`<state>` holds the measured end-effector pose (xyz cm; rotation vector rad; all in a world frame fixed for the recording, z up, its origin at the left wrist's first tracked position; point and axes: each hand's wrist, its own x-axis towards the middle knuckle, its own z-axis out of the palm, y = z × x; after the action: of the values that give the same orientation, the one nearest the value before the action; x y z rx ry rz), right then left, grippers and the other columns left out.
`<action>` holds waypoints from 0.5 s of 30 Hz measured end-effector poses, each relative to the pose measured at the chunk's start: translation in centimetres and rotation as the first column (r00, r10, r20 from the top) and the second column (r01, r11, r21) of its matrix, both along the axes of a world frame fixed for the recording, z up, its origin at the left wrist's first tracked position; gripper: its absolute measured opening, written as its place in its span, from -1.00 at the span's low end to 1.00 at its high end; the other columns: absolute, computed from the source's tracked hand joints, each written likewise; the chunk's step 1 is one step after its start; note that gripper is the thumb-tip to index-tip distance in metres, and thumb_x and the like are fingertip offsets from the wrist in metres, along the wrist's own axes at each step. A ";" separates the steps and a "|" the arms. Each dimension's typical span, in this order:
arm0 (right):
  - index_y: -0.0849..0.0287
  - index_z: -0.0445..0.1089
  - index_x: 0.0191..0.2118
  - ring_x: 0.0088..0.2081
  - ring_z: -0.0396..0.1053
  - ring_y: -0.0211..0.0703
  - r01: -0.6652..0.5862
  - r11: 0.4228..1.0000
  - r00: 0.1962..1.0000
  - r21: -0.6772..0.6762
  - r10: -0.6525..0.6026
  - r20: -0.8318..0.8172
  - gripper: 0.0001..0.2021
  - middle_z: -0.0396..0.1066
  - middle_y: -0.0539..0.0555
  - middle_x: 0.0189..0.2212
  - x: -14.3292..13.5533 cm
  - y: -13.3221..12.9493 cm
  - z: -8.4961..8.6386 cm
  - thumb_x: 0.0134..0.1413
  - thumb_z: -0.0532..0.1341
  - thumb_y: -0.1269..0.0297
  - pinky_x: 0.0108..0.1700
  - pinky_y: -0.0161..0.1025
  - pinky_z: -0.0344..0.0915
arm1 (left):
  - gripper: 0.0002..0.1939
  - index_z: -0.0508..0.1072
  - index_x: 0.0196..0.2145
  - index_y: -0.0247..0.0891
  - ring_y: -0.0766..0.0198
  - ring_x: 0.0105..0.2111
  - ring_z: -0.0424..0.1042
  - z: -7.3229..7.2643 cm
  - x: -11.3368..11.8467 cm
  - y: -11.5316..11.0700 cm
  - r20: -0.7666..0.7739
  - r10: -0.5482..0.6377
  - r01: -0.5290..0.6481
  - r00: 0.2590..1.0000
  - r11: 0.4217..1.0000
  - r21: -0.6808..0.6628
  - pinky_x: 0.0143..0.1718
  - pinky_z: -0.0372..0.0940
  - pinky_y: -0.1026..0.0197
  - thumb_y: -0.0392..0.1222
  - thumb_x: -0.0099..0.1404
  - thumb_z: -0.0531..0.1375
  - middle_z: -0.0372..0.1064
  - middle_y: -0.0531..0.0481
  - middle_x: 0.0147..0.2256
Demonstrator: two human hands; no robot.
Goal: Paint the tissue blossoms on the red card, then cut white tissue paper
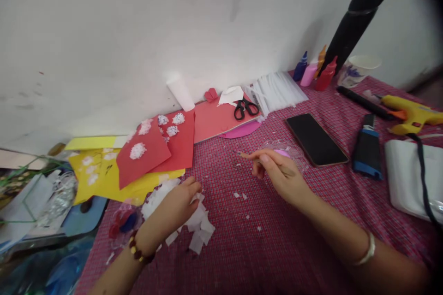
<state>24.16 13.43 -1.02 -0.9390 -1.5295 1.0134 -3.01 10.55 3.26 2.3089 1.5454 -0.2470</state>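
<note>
My left hand (182, 200) reaches over a pile of small white paper squares (199, 235). Its fingers are curled in, and a white paper piece shows between the thumb and fingertips. Over the middle of the cloth, my right hand (278, 175) is closed, with the thumb pressed to the outstretched index finger. Something thin with a dark tip (236, 152) sticks out past that fingertip; its kind is too blurred to make out. Left of the pile lie red paper sheets (140, 166) with white and pink crumpled-paper flowers on them.
A checked cloth (228, 258) covers the table. Behind are scissors (246, 109), white sticks (277, 92) and paint bottles (309, 73). On the right lie a phone (316, 138), a cutter (368, 150) and a yellow glue gun (410, 113). Yellow paper (81, 177) is at left.
</note>
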 end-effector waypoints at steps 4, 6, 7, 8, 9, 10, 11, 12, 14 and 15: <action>0.19 0.39 -0.14 -0.44 0.38 -0.25 0.080 0.991 0.977 0.106 -0.099 0.188 -0.77 0.43 0.02 -0.45 -0.1 0.2 -0.6 0.28 0.03 0.27 -0.37 -0.28 0.31 | -0.73 0.40 -0.09 -0.24 0.13 -0.16 0.38 2.6 -3.9 3.6 0.017 -0.016 0.012 1.000 0.980 0.199 -0.12 0.26 0.09 -0.19 0.26 0.09 0.33 -0.12 -0.13; 0.18 0.39 -0.12 -0.35 0.43 -0.21 0.071 0.985 0.952 0.156 -0.113 0.284 -0.80 0.48 0.07 -0.35 -0.2 0.2 -0.7 0.24 0.07 0.30 -0.30 -0.25 0.35 | -0.71 0.42 -0.11 -0.25 0.13 -0.18 0.40 3.9 -5.3 6.9 0.084 -0.001 -0.025 0.997 0.952 0.306 -0.14 0.28 0.11 -0.13 0.25 0.11 0.36 -0.13 -0.13; 0.17 0.39 -0.12 -0.31 0.45 -0.19 0.055 0.983 0.938 0.175 -0.111 0.329 -0.80 0.50 0.08 -0.31 -0.2 0.2 -0.7 0.22 0.07 0.32 -0.26 -0.24 0.36 | -0.71 0.44 -0.14 -0.25 0.15 -0.24 0.41 4.4 -5.8 8.7 0.124 0.021 -0.062 0.992 0.941 0.333 -0.20 0.29 0.14 -0.11 0.23 0.12 0.39 -0.11 -0.18; 0.17 0.39 -0.11 -0.28 0.46 -0.18 0.038 0.982 0.922 0.187 -0.107 0.371 -0.80 0.51 0.10 -0.28 -0.2 0.2 -0.7 0.22 0.07 0.33 -0.24 -0.23 0.37 | -0.72 0.46 -0.18 -0.26 0.18 -0.33 0.40 4.9 -6.1 10.6 0.175 0.057 -0.115 0.983 0.934 0.338 -0.28 0.29 0.17 -0.08 0.20 0.14 0.42 -0.08 -0.25; 0.17 0.39 -0.11 -0.27 0.47 -0.18 0.026 0.981 0.908 0.191 -0.103 0.407 -0.79 0.51 0.10 -0.26 -0.2 0.3 -0.7 0.22 0.07 0.34 -0.23 -0.23 0.37 | -0.72 0.48 -0.22 -0.26 0.20 -0.40 0.39 5.4 -6.3 12.5 0.233 0.102 -0.173 0.967 0.934 0.313 -0.36 0.27 0.20 -0.06 0.17 0.16 0.43 -0.05 -0.34; 0.16 0.39 -0.10 -0.26 0.47 -0.17 0.024 0.981 0.895 0.193 -0.107 0.433 -0.79 0.52 0.11 -0.26 -0.1 0.4 -0.7 0.23 0.06 0.35 -0.23 -0.23 0.38 | -0.72 0.50 -0.28 -0.26 0.23 -0.47 0.36 5.7 -6.5 14.4 0.302 0.153 -0.238 0.941 0.933 0.268 -0.43 0.24 0.22 -0.04 0.13 0.18 0.43 -0.02 -0.42; 0.16 0.39 -0.10 -0.26 0.48 -0.17 0.027 0.980 0.884 0.197 -0.115 0.452 -0.79 0.52 0.12 -0.25 0.0 0.5 -0.7 0.23 0.06 0.35 -0.23 -0.22 0.38 | -0.72 0.51 -0.33 -0.27 0.25 -0.52 0.33 5.9 -6.6 16.2 0.374 0.205 -0.300 0.904 0.929 0.216 -0.48 0.21 0.25 -0.02 0.09 0.20 0.42 0.01 -0.49; 0.17 0.40 -0.10 -0.25 0.48 -0.16 0.035 0.978 0.875 0.204 -0.129 0.466 -0.79 0.53 0.12 -0.25 0.1 0.6 -0.8 0.23 0.05 0.35 -0.22 -0.22 0.38 | -0.72 0.51 -0.37 -0.28 0.27 -0.56 0.30 6.0 -6.8 17.9 0.441 0.248 -0.351 0.863 0.921 0.169 -0.52 0.18 0.27 -0.01 0.06 0.22 0.40 0.03 -0.53; 0.17 0.40 -0.10 -0.25 0.49 -0.15 0.054 0.973 0.859 0.226 -0.160 0.486 -0.78 0.53 0.14 -0.25 0.2 0.7 -0.9 0.23 0.05 0.35 -0.22 -0.21 0.38 | -0.72 0.49 -0.41 -0.29 0.32 -0.60 0.25 5.7 -7.0 20.8 0.546 0.295 -0.432 0.784 0.891 0.139 -0.57 0.14 0.30 -0.01 0.03 0.21 0.36 0.06 -0.58; 0.18 0.41 -0.11 -0.26 0.49 -0.14 0.059 0.969 0.853 0.240 -0.174 0.491 -0.78 0.53 0.14 -0.26 0.2 0.7 -0.9 0.23 0.05 0.35 -0.22 -0.21 0.38 | -0.72 0.47 -0.42 -0.30 0.34 -0.62 0.23 5.4 -7.0 21.9 0.580 0.301 -0.463 0.757 0.874 0.150 -0.59 0.13 0.31 -0.01 0.04 0.19 0.35 0.06 -0.59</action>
<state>24.37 14.13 -1.93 -1.1874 -1.9460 0.5069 -9.98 32.50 8.66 1.9174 1.7640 0.7277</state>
